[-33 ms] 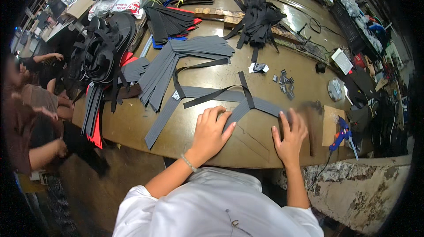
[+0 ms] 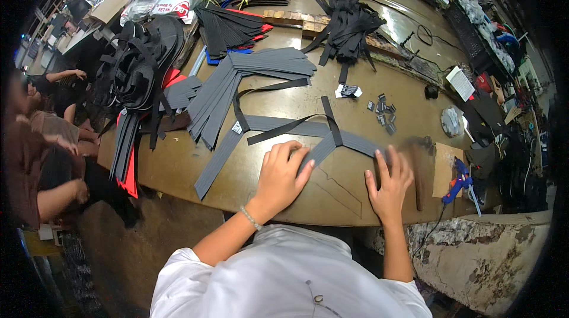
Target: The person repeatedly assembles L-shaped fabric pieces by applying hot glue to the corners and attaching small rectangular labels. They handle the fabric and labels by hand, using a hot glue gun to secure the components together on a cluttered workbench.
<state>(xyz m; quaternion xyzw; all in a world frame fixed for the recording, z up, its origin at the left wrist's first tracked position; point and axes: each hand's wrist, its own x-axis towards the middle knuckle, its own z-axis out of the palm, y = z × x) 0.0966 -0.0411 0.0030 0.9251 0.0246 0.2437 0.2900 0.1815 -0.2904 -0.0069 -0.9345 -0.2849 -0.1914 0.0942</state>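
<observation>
On the brown table in front of me lies a V-shaped grey ribbed piece [image 2: 358, 142] with a black strap [image 2: 329, 117] across its peak. My left hand [image 2: 280, 176] rests on its left arm, fingers bent and thumb apart, covering that end. My right hand [image 2: 388, 184] is spread open, fingertips at the piece's right end. A second V-shaped grey ribbed piece [image 2: 214, 163] lies to the left, one arm running behind the first piece. Another black strap [image 2: 237, 101] curves up from its peak, beside a small white label [image 2: 237, 128]. Thin lines [image 2: 341, 187] mark the tabletop between my hands.
Fanned grey pieces [image 2: 261, 63], black straps [image 2: 347, 30] and black sandals [image 2: 139, 69] lie beyond. Small dark bits [image 2: 383, 110] are scattered right of centre. A blue glue gun [image 2: 458, 181] sits at the right edge by cardboard [image 2: 443, 167]. People sit at left.
My hands and the grey pieces stay put. At the left, a seated person's hands have shifted slightly.
</observation>
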